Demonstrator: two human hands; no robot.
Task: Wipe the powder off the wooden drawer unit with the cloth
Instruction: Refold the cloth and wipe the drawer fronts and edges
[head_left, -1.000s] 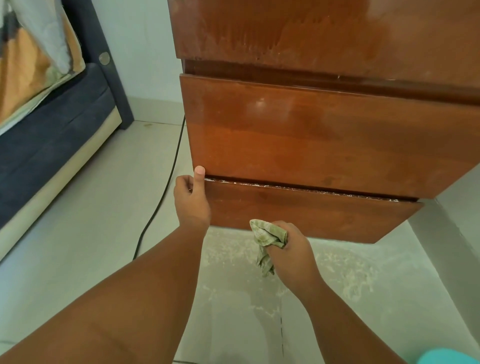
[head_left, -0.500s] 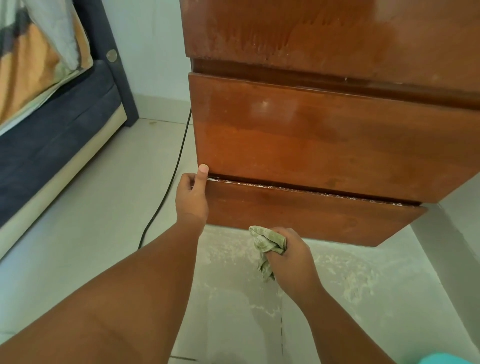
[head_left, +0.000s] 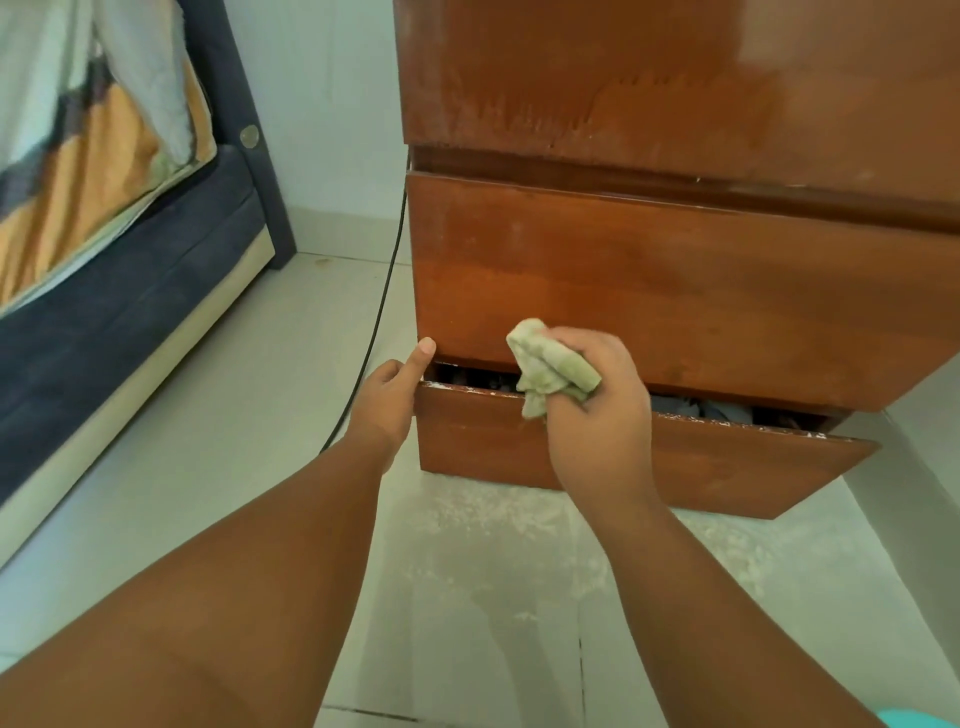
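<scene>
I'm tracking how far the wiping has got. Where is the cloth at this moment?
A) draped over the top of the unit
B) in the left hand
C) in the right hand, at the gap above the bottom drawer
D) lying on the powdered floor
C: the right hand grips the bunched cloth right at the top edge of the partly open bottom drawer.

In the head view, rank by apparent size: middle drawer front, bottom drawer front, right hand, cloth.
Middle drawer front
Bottom drawer front, partly hidden
Right hand
Cloth, bunched in that hand, so its full size is unsure
</scene>
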